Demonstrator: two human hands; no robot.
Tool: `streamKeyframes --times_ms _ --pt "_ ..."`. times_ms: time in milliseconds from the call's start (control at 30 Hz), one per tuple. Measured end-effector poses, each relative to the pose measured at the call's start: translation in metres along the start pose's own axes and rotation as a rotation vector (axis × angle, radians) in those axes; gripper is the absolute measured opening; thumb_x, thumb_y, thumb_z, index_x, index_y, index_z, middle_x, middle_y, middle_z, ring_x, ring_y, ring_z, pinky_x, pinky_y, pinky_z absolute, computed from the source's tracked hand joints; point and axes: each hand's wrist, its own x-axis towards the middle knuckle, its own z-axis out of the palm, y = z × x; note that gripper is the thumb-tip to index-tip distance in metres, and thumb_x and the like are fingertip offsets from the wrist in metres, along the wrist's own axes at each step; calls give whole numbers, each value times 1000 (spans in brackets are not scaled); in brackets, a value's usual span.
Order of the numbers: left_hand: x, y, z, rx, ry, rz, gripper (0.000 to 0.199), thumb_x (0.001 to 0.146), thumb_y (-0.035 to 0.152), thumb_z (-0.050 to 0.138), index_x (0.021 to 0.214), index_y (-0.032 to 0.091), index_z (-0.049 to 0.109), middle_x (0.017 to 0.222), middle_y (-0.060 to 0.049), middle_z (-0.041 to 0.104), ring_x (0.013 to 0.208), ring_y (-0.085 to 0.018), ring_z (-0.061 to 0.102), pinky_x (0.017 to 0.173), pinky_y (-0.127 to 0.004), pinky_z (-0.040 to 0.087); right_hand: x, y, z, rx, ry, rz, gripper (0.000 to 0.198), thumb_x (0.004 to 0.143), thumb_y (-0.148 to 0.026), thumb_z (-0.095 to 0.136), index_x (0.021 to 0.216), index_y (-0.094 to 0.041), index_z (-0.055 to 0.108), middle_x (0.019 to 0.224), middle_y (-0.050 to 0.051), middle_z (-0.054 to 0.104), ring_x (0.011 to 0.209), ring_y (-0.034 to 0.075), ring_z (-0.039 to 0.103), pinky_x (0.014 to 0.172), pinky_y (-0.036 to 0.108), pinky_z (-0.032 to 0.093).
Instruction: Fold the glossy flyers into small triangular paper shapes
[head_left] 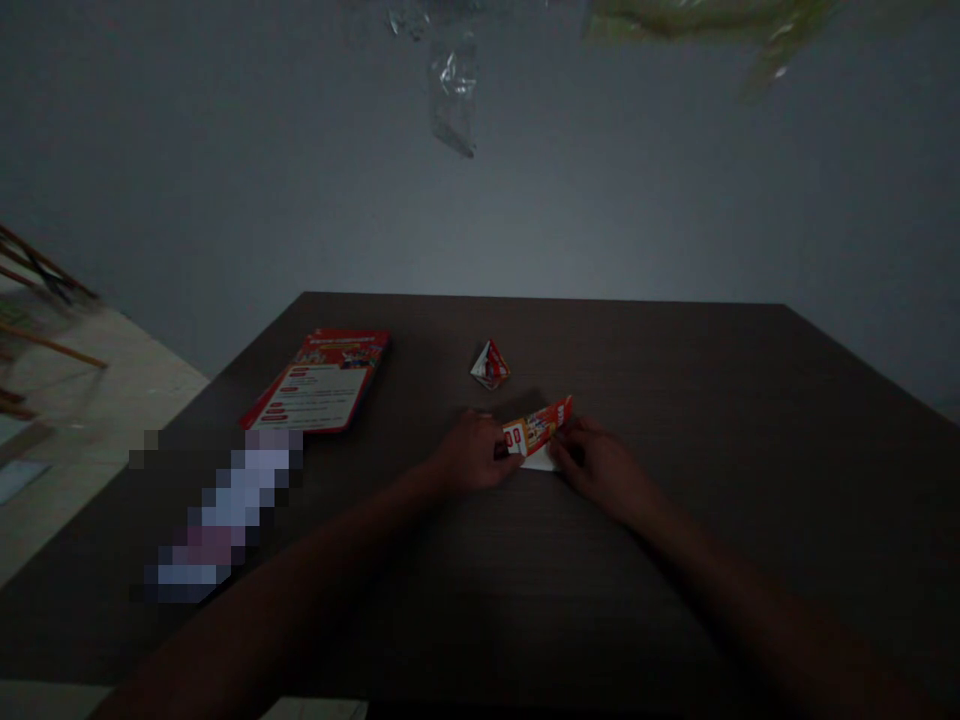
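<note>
Between my two hands is a partly folded red-and-white printed paper sheet (538, 431), just above or on the dark table. My left hand (471, 450) grips its left end, thumb along the lower edge. At the paper's right end, my right hand (594, 462) pinches it with thumb and fingers. A white underside shows below the printed flap. Beyond my hands stands a small folded paper shape (491, 366), red and white with pointed corners. The undersides of my fingers are hidden.
A stack of red-and-white printed flyers (322, 385) lies at the table's left. Nearer me is a pixelated, unreadable object (225, 520). The brown table (675, 370) meets a pale wall (637, 200), where clear plastic (454, 90) hangs. Wooden legs (52, 345) stand on the floor at left.
</note>
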Motion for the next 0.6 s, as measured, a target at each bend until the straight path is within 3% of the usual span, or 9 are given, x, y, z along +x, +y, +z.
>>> streamKeyframes --times_ms 600 --pt "2 -4 -6 -127 -75 -17 23 73 32 56 60 14 60 58 -1 55 53 -11 47 52 -23 32 3 -3 0 -81 -18 33 25 88 -28 42 80 -16 63 89 11 61 76 19 59 71 30 44"
